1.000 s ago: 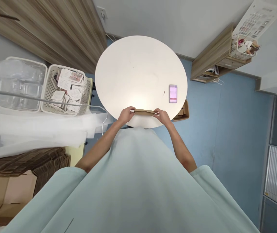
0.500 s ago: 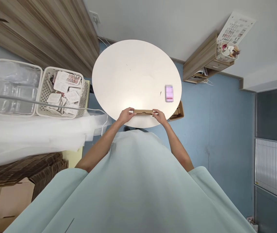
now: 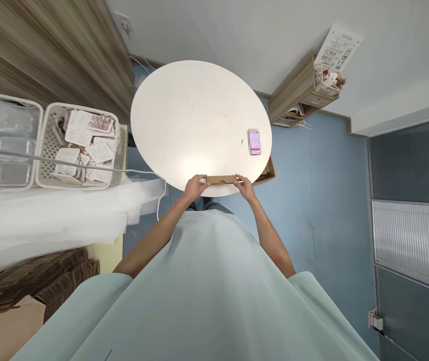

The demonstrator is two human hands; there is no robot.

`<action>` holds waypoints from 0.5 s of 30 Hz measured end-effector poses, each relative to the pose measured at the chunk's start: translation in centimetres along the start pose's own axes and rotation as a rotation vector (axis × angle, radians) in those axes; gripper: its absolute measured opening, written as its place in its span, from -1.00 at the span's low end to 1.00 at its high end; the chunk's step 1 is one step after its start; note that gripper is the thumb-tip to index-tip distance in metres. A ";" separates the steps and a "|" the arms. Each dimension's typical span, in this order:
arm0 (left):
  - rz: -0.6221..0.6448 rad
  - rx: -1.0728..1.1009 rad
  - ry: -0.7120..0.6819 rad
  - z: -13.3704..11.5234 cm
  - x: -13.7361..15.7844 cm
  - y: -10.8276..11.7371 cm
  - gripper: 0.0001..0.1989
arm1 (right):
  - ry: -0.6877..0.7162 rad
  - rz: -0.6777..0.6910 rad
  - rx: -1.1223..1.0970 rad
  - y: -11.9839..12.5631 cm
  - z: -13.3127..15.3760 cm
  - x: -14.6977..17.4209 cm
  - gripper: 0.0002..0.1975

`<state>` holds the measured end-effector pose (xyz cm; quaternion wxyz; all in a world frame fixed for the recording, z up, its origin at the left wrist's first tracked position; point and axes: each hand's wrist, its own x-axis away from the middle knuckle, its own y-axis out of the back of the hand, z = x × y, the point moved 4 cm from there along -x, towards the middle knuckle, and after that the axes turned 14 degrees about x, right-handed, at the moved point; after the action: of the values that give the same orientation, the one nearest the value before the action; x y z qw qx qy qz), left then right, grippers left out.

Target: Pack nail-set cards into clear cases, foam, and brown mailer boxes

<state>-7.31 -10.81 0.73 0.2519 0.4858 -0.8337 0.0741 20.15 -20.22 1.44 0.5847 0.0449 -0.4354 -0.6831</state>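
A small brown cardboard box point(image 3: 221, 179) is held by its two short ends at the near edge of the round white table point(image 3: 199, 110). My left hand point(image 3: 195, 187) grips the left end, and my right hand point(image 3: 245, 188) pinches the right end between thumb and fingers. A notch shows in the middle of the box's near edge. What is inside the box cannot be seen. To the right on the tabletop lies a blurred pink and purple rectangular item point(image 3: 254, 142), apart from both hands.
Left of the table stand a white basket of printed cards point(image 3: 79, 145) and a basket of clear plastic containers point(image 3: 3, 140). A white cable point(image 3: 139, 171) runs past them. An open cardboard box point(image 3: 267, 171) sits below the table's right edge. Folded cardboard point(image 3: 37, 281) lies lower left.
The view has shifted, so the table and baskets appear further left. The cardboard box has tipped slightly, showing more of its broad face. Both hands keep hold of its ends.
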 end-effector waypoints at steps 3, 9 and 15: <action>0.031 -0.002 -0.013 0.4 0.4 -1.2 -0.60 | -0.048 -0.014 -0.014 0.2 -1.1 1.7 -0.41; 0.048 -0.019 -0.035 0.4 0.7 -2.7 -0.61 | -0.100 -0.024 0.036 0.1 -3.0 3.1 -0.42; 0.000 0.045 0.053 0.9 1.4 -2.5 -0.62 | -0.079 0.008 0.014 -0.7 -3.6 1.7 -0.53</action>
<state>-6.05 -13.52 0.37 0.2631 0.4891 -0.8248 0.1057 21.09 -23.67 -0.47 0.5693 0.0203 -0.4630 -0.6790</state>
